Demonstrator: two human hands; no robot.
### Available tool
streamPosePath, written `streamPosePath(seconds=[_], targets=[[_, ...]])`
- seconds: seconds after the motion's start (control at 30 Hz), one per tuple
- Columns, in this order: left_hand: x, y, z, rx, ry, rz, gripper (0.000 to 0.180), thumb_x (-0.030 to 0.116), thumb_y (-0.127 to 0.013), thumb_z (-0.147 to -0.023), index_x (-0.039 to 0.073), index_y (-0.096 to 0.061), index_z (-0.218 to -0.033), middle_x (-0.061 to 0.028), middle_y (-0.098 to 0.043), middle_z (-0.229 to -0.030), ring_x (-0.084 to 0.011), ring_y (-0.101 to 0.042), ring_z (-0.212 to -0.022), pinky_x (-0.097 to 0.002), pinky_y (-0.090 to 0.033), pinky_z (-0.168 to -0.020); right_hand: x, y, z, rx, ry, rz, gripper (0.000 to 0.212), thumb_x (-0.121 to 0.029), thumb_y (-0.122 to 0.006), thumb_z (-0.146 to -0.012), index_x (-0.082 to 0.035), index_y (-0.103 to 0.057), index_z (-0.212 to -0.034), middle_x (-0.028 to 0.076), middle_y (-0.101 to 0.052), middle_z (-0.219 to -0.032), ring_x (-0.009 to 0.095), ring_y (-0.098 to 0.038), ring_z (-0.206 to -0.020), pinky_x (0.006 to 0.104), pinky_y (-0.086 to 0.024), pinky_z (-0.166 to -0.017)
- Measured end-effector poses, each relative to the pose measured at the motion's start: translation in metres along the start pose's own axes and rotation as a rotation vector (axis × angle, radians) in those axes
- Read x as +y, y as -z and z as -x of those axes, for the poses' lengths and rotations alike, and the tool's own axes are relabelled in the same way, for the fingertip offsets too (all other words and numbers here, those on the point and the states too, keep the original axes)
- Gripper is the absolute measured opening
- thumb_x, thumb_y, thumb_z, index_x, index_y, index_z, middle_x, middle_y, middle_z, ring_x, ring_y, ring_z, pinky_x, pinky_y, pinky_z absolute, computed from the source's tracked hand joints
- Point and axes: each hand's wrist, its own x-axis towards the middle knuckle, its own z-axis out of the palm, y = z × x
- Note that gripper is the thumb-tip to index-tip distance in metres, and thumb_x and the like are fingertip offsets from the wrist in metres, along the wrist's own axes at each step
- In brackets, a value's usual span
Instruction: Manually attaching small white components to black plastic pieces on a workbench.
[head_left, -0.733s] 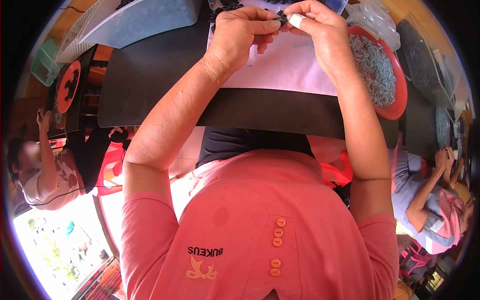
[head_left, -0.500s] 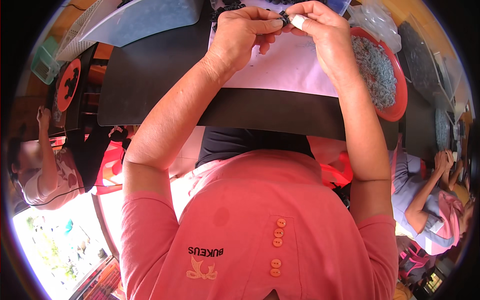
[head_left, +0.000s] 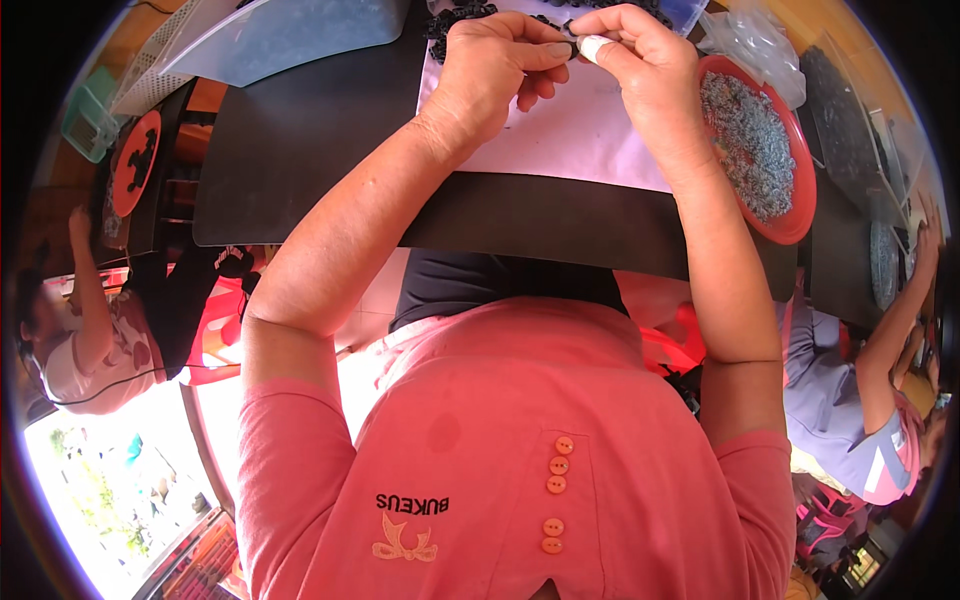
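Note:
Both of my hands meet over a pale pink sheet (head_left: 560,140) near the top of the view. A small black part (head_left: 574,47) sits between the fingertips, its exact kind too small to make out. My left hand (head_left: 490,75) pinches it between thumb and fingers. My right hand (head_left: 645,75), with a white wrap on the thumb, closes on its other side. Several black parts (head_left: 445,40) lie in a heap just beyond my left hand, and more of them (head_left: 640,10) show behind my right.
To the right, a red basin (head_left: 802,200) holds many small silvery pieces, with a clear plastic bag (head_left: 755,55) beside it. A translucent bin (head_left: 290,45) stands at the far left of the dark table (head_left: 300,150). Co-workers (head_left: 95,350) sit on both sides.
Both hands stay together, with slight shifts of the fingers around the black part. The co-worker on the right has reached an arm farther forward.

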Motion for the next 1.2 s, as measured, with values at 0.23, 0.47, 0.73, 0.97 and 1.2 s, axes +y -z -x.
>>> streamPosePath(seconds=[0.23,0.47,0.73,0.97,1.2], targets=[[0.005,-0.005,0.007,0.011,-0.026,-0.065,0.008,0.004,-0.068,-0.087,-0.004,-0.065,-0.088,-0.0096,-0.066,-0.068,-0.0108,-0.058,-0.053,-0.0231,-0.041,-0.042,-0.002,0.002,0.002,-0.004,-0.051,-0.045,0.012,0.001,-0.06,-0.082,0.003,-0.065,-0.092,0.01,-0.067,-0.083,0.017,-0.064,-0.081,0.0286,-0.05,-0.075],[0.007,-0.009,0.012,0.026,0.011,-0.117,0.009,0.007,-0.064,-0.091,-0.001,-0.064,-0.094,-0.007,-0.064,-0.072,-0.0086,-0.054,-0.055,-0.0215,-0.036,-0.045,0.009,0.004,0.003,-0.023,-0.015,-0.039,0.025,0.0,-0.056,-0.082,0.0,-0.069,-0.104,0.003,-0.069,-0.089,0.008,-0.063,-0.083,0.0221,-0.049,-0.08],[0.007,-0.012,0.012,0.043,-0.012,-0.145,0.008,0.005,-0.068,-0.087,-0.002,-0.065,-0.09,-0.0077,-0.066,-0.068,-0.0087,-0.056,-0.053,-0.0213,-0.041,-0.044,0.011,0.0,0.003,0.044,0.111,0.135,0.027,0.005,-0.056,-0.08,-0.003,-0.068,-0.103,0.004,-0.071,-0.091,0.011,-0.066,-0.085,0.0251,-0.052,-0.076],[-0.005,-0.013,0.013,0.059,-0.033,-0.187,0.01,0.007,-0.068,-0.089,0.0,-0.065,-0.095,-0.0037,-0.066,-0.072,-0.0051,-0.053,-0.057,-0.019,-0.038,-0.046,0.01,-0.017,0.01,0.161,0.341,0.297,0.031,0.011,-0.055,-0.075,-0.004,-0.066,-0.099,0.007,-0.07,-0.085,0.016,-0.069,-0.079,0.0262,-0.053,-0.07],[-0.022,-0.024,0.006,0.187,-0.256,-0.12,0.009,0.002,-0.07,-0.083,-0.003,-0.065,-0.088,-0.0048,-0.066,-0.07,-0.0078,-0.056,-0.057,-0.0222,-0.043,-0.049,0.016,-0.024,0.007,0.281,0.577,0.422,0.033,0.015,-0.053,-0.071,-0.006,-0.064,-0.094,0.006,-0.067,-0.077,0.021,-0.065,-0.065,0.0301,-0.051,-0.06]])
